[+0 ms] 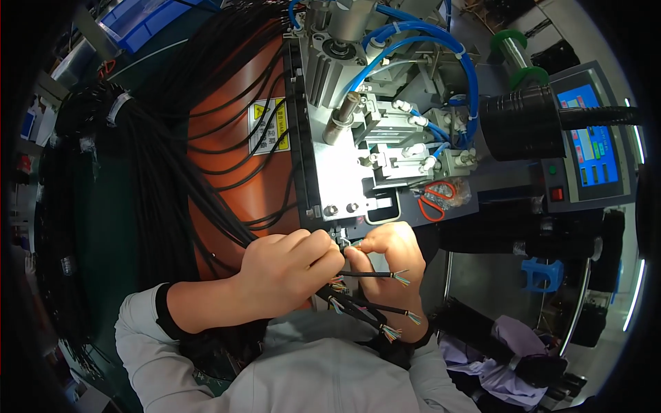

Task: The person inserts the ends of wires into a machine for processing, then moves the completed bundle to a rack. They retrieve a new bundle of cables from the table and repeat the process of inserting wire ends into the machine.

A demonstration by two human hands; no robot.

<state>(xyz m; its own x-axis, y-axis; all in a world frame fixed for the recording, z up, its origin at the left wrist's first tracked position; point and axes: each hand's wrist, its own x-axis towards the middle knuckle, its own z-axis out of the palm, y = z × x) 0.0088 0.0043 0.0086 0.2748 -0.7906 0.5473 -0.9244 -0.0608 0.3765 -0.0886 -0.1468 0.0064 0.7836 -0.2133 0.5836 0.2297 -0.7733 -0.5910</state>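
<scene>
Both of my hands meet at the front end of a metal fixture (337, 172), under bright light. My left hand (292, 267) is closed in a fist around black cables (361, 308); their stripped ends, with thin coloured wires (391, 334), stick out below it to the right. Thumb and forefinger of my right hand (398, 258) pinch thin wires beside a small pale wire (345, 241) at the fixture's edge. Another cable end (399, 277) lies across the right fingers. What the left fingertips touch is hidden behind the knuckles.
Black cables run from a dark rail (301, 138) across an orange plate (220, 131) to a thick bundle (155, 172). Red-handled scissors (432, 210) lie right of the fixture. A black lamp (520, 122), a touchscreen panel (592, 138) and blue air hoses (468, 76) stand beyond.
</scene>
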